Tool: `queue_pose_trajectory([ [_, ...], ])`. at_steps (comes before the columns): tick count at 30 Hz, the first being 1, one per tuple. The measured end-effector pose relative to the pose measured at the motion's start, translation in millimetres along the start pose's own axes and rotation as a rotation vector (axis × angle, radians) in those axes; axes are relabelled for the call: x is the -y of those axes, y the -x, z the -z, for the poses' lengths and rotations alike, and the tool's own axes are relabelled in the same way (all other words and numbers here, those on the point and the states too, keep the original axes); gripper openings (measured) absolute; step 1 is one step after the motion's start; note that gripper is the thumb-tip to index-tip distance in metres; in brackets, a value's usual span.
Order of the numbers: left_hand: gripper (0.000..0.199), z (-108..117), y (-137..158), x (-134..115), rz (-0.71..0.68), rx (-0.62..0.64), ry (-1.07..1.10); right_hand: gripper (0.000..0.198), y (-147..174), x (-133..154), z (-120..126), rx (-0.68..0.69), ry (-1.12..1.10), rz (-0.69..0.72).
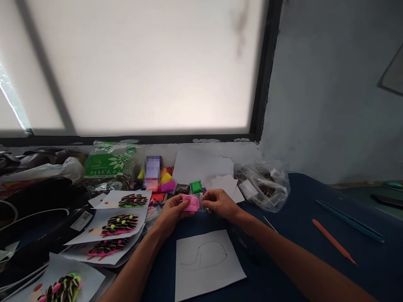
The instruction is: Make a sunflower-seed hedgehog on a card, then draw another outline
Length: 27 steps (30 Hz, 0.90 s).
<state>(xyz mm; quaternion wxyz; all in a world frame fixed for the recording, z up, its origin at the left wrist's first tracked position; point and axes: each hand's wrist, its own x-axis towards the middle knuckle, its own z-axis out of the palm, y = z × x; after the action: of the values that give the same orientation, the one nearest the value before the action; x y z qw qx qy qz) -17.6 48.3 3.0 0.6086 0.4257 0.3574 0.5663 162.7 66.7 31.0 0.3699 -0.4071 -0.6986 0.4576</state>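
My left hand [171, 213] grips a small packet of pink modelling clay [190, 204] between thumb and fingers, above the dark blue table. Close by on the right, my right hand [220, 204] pinches what looks like the clear plastic edge of the same packet. A bit of green shows below its fingertips, too small to name. Nearer to me, under both hands, lies a white sheet of paper [209, 285] with a rounded outline and a pointed tail drawn in pencil.
Seed-covered clay pictures [121, 224] on paper lie at the left. Behind the hands are coloured clay packets [168, 186], white papers [201, 165] and a plastic bag of seeds [267, 184]. An orange modelling tool [333, 241] and blue tweezers [349, 220] lie at the right.
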Motion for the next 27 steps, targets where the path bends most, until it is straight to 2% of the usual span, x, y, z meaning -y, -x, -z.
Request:
queue_pose_trajectory([
  [16, 0.026, -7, 1, -6, 0.037, -0.030, 0.016, 0.010, -3, -7, 3, -0.179, 0.246, 0.128],
  [23, 0.018, -9, 0, -7, 0.036, -0.051, 0.047, 0.006, 8, 2, 0, -0.179, 0.364, 0.260],
  [27, 0.017, -9, 1, -7, 0.036, -0.049, 0.038, 0.013, 9, 1, -2, -0.187, 0.379, 0.285],
])
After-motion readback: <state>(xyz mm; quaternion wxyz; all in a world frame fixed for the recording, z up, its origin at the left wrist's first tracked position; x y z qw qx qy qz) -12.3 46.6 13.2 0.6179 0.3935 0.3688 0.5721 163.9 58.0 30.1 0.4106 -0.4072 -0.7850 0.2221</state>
